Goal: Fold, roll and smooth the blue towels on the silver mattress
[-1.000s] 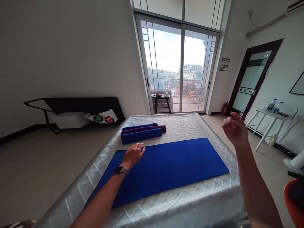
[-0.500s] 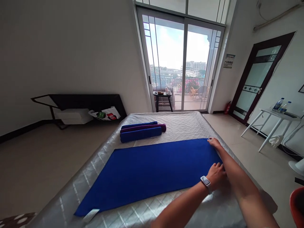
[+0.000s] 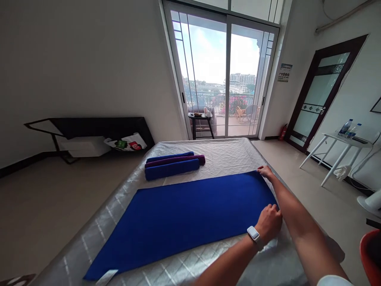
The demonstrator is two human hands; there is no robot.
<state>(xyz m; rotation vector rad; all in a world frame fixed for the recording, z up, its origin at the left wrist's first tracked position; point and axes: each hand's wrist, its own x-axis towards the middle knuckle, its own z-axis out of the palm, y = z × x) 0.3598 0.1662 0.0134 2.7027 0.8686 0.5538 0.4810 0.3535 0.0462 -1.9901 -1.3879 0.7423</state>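
A blue cloth (image 3: 184, 218) lies spread out on the silver quilted bed cover, with a white tag at its near left corner. My left hand (image 3: 269, 223), with a white watch on the wrist, is closed on the right edge of the cloth near its front corner. Farther back, my right hand (image 3: 264, 172) pinches the far right corner. Behind the cloth lie rolled blue cloths (image 3: 172, 169) with a purple roll (image 3: 178, 159) between them.
A dark stool (image 3: 201, 116) stands by the glass sliding door. To the right are a white table (image 3: 347, 140) with bottles and a red chair (image 3: 369, 254). A black frame holding a white box (image 3: 86, 147) stands at the left wall.
The camera view has shifted slightly. My left hand's fingers have curled in more on the cloth's edge, and the right end of the cloth looks slightly lifted at my hands.
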